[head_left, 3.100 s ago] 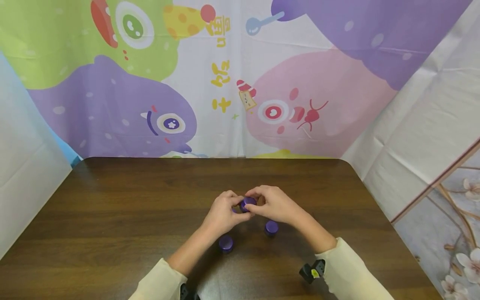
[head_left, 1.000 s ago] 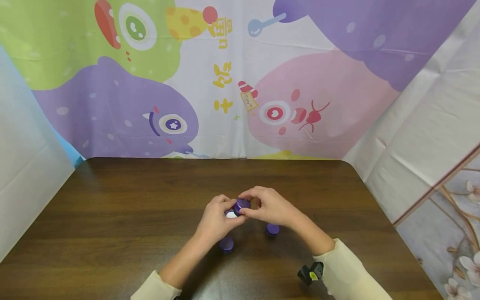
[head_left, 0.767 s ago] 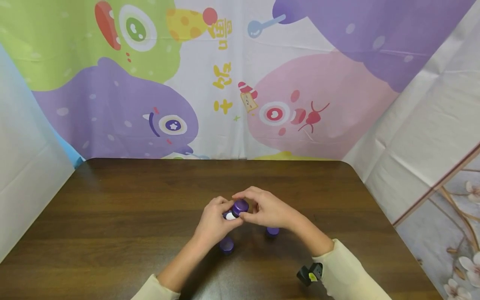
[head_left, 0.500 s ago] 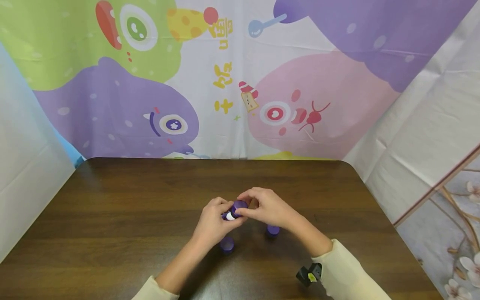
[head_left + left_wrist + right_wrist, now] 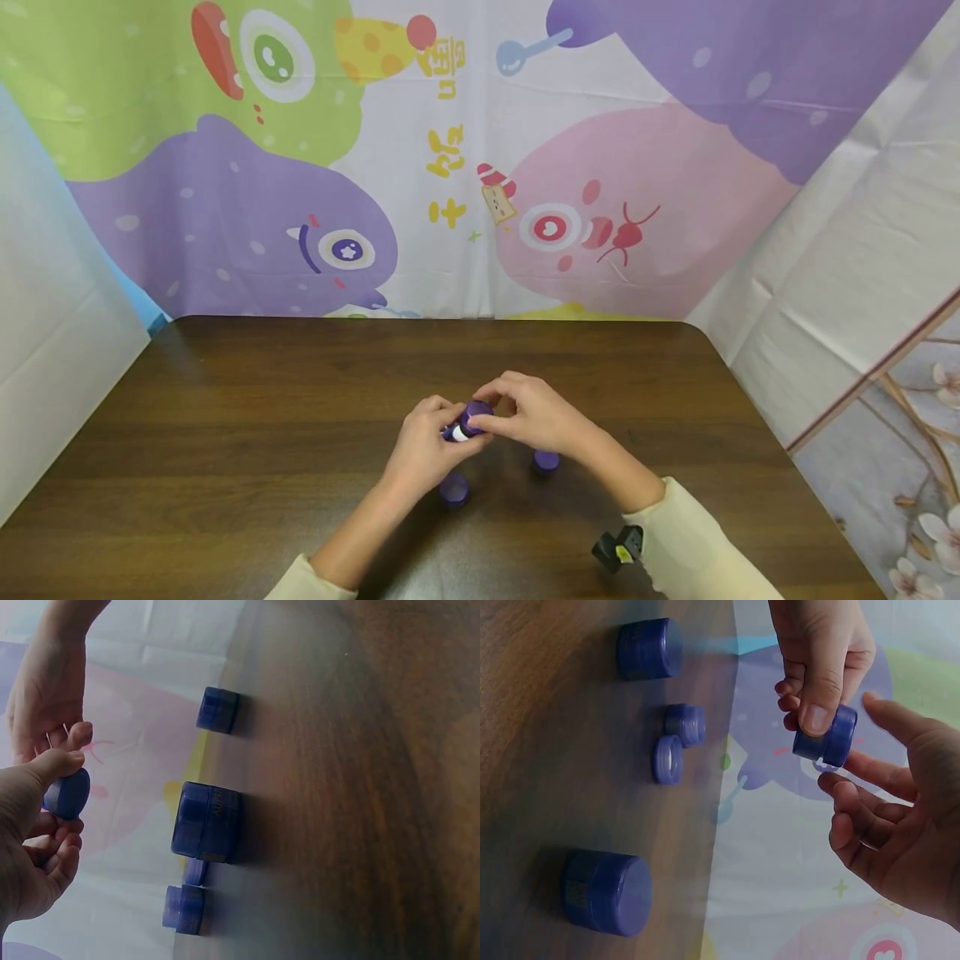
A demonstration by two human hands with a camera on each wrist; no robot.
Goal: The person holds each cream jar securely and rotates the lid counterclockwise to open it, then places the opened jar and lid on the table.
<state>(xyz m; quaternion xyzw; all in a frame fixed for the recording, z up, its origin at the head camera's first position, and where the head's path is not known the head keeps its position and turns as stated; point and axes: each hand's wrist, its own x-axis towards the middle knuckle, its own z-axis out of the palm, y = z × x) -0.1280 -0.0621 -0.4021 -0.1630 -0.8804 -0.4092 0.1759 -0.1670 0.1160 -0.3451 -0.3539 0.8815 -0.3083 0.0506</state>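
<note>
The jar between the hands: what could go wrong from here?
The held jar is off the table, so it could slip from the left hand and fall. The small jar and ring-like piece on the table are not clearly visible in the head view; a lowered hand might knock them.

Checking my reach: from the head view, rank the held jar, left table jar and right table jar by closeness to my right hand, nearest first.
1. Held jar: left, against the right hand.
2. Right table jar: just below that hand.
3. Left table jar: lower left.
</note>
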